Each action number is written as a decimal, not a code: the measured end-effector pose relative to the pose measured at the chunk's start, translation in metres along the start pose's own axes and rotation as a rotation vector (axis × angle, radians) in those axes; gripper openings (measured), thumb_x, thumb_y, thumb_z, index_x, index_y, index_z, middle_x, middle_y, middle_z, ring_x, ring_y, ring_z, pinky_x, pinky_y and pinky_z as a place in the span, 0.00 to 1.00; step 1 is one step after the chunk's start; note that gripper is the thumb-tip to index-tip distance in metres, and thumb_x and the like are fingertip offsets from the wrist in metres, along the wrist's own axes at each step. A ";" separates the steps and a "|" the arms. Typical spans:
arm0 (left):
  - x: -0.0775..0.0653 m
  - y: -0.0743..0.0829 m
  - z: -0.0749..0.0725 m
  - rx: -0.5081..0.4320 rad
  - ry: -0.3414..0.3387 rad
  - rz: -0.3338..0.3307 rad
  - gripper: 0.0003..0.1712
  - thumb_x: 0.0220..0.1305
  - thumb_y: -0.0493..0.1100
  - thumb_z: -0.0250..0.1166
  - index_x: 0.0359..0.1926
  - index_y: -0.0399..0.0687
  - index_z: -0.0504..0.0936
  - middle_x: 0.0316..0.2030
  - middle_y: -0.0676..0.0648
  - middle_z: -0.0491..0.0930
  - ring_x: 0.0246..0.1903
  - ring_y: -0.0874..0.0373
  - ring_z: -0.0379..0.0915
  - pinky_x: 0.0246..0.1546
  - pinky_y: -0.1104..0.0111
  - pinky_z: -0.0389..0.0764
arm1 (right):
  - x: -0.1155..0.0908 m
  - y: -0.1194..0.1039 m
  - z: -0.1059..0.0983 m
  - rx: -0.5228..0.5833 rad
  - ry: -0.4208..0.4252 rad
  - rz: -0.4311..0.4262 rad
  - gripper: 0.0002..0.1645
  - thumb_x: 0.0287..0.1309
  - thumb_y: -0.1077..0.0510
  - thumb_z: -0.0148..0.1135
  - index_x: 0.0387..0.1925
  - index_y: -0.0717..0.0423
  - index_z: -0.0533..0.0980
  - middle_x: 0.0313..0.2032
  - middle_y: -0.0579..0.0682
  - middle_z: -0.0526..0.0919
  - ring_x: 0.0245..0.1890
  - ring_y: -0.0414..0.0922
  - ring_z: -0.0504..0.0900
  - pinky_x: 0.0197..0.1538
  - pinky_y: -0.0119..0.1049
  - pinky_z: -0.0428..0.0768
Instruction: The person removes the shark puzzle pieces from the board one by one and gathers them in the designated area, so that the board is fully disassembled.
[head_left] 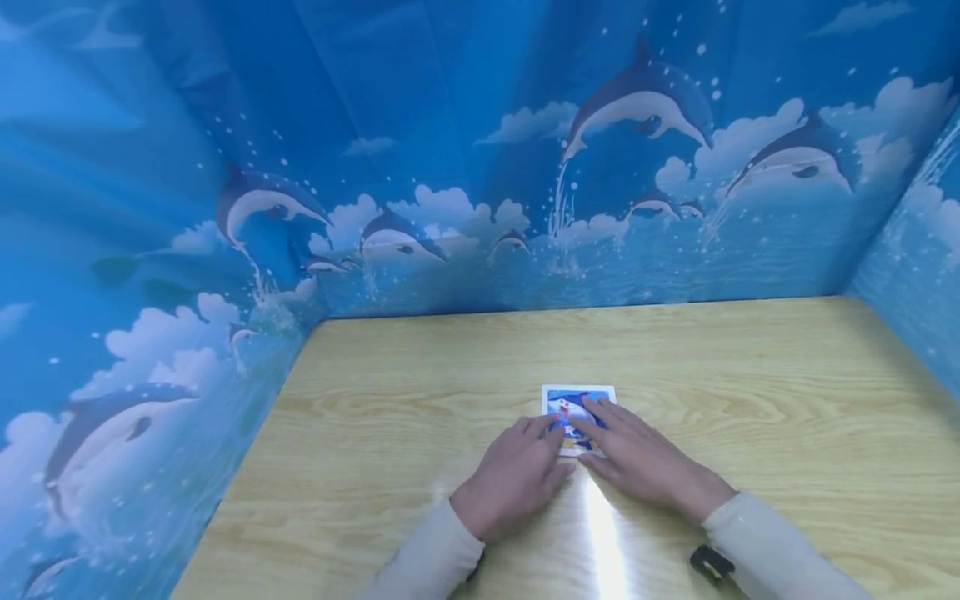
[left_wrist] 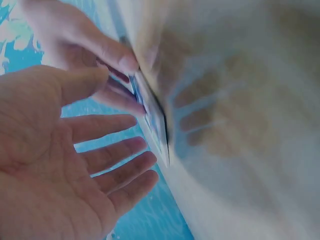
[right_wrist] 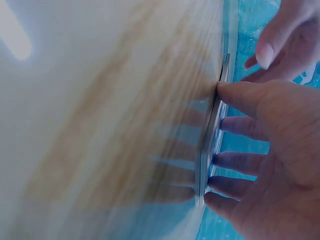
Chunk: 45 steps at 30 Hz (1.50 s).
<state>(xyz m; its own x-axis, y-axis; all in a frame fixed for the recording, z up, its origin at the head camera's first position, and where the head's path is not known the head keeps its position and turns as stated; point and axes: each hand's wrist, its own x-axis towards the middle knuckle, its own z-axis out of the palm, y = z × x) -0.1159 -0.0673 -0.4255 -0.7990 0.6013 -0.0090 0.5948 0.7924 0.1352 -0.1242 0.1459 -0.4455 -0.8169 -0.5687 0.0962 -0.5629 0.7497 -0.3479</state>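
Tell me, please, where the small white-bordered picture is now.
In the head view, the picture lies on the table, right of centre, with the left hand at its lower-left edge and the right hand over its right side.

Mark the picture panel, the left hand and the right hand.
Picture panel [head_left: 569, 406], head view: its printed face.
Left hand [head_left: 516, 475], head view: back of the hand.
Right hand [head_left: 649, 462], head view: back of the hand.
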 end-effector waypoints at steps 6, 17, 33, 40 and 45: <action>0.024 -0.016 -0.007 -0.069 0.011 -0.089 0.26 0.73 0.51 0.62 0.64 0.41 0.77 0.62 0.39 0.75 0.60 0.46 0.73 0.60 0.57 0.77 | 0.002 0.001 -0.001 0.018 0.007 -0.002 0.33 0.70 0.49 0.61 0.70 0.59 0.69 0.72 0.68 0.62 0.71 0.67 0.61 0.69 0.64 0.62; 0.055 -0.029 0.000 -0.272 0.011 -0.311 0.25 0.69 0.46 0.67 0.63 0.42 0.78 0.57 0.41 0.76 0.54 0.50 0.76 0.58 0.59 0.77 | 0.003 0.002 0.000 0.002 -0.015 -0.009 0.33 0.69 0.50 0.62 0.69 0.60 0.70 0.72 0.69 0.61 0.71 0.67 0.61 0.69 0.63 0.63; 0.070 -0.034 0.012 -0.334 0.077 -0.341 0.20 0.62 0.44 0.73 0.54 0.43 0.85 0.43 0.48 0.78 0.39 0.58 0.74 0.44 0.68 0.78 | 0.003 0.002 0.000 0.010 -0.024 -0.014 0.32 0.68 0.50 0.63 0.68 0.62 0.70 0.71 0.70 0.62 0.71 0.67 0.62 0.69 0.63 0.63; 0.072 -0.031 0.013 -0.357 0.090 -0.376 0.20 0.61 0.44 0.74 0.53 0.41 0.85 0.41 0.49 0.80 0.40 0.58 0.75 0.45 0.68 0.80 | 0.003 0.002 0.001 0.015 -0.013 -0.016 0.33 0.68 0.51 0.64 0.68 0.62 0.71 0.71 0.71 0.62 0.70 0.68 0.62 0.69 0.63 0.63; 0.072 -0.031 0.013 -0.403 0.106 -0.398 0.20 0.60 0.43 0.75 0.51 0.41 0.85 0.39 0.49 0.80 0.40 0.58 0.75 0.44 0.67 0.80 | 0.003 0.002 0.001 0.016 -0.016 -0.012 0.33 0.68 0.50 0.64 0.68 0.62 0.70 0.71 0.70 0.62 0.71 0.67 0.62 0.69 0.63 0.63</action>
<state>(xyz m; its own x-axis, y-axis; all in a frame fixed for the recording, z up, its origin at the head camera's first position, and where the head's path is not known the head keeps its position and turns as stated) -0.1903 -0.0472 -0.4432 -0.9713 0.2343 -0.0402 0.1819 0.8413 0.5090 -0.1281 0.1452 -0.4473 -0.8080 -0.5829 0.0856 -0.5704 0.7376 -0.3615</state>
